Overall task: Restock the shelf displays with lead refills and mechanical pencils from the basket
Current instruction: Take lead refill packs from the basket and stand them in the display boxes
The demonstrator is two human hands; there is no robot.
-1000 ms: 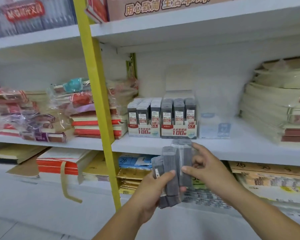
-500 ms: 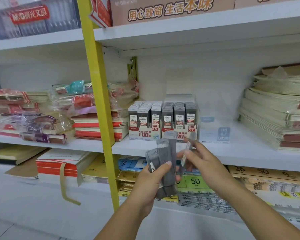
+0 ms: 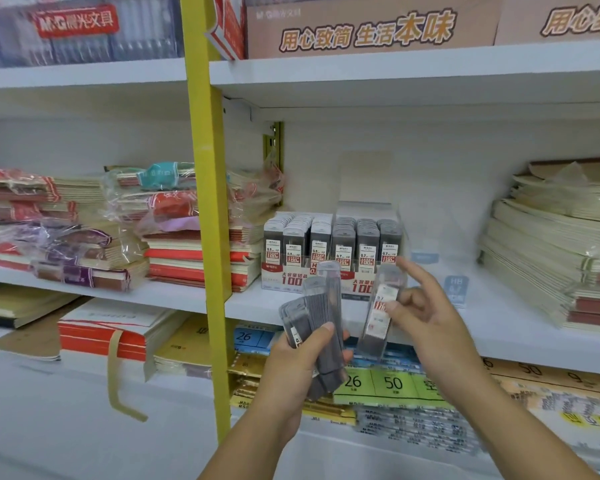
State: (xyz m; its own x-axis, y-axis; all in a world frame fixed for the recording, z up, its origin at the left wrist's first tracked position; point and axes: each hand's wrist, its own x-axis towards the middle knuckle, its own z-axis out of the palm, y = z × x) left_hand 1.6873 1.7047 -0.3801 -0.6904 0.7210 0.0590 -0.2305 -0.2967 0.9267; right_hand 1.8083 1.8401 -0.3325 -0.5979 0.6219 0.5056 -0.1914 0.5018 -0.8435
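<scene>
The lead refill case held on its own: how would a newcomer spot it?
Right of the yellow shelf post, find the display boxes of lead refills. In front of them the right hand pinches one clear case. Unlike the fanned bundle in the left hand, it stands alone, white label facing out.

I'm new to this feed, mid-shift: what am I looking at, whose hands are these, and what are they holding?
There is no machine here. A person is working bare-handed, and the view comes from a camera worn on their head, looking forward and down. The left hand grips a bundle of grey refill cases. The right hand pinches a single case, label towards the camera, in front of the shelf. On the shelf stand two display boxes packed with similar cases, with notebooks stacked on either side.
</scene>
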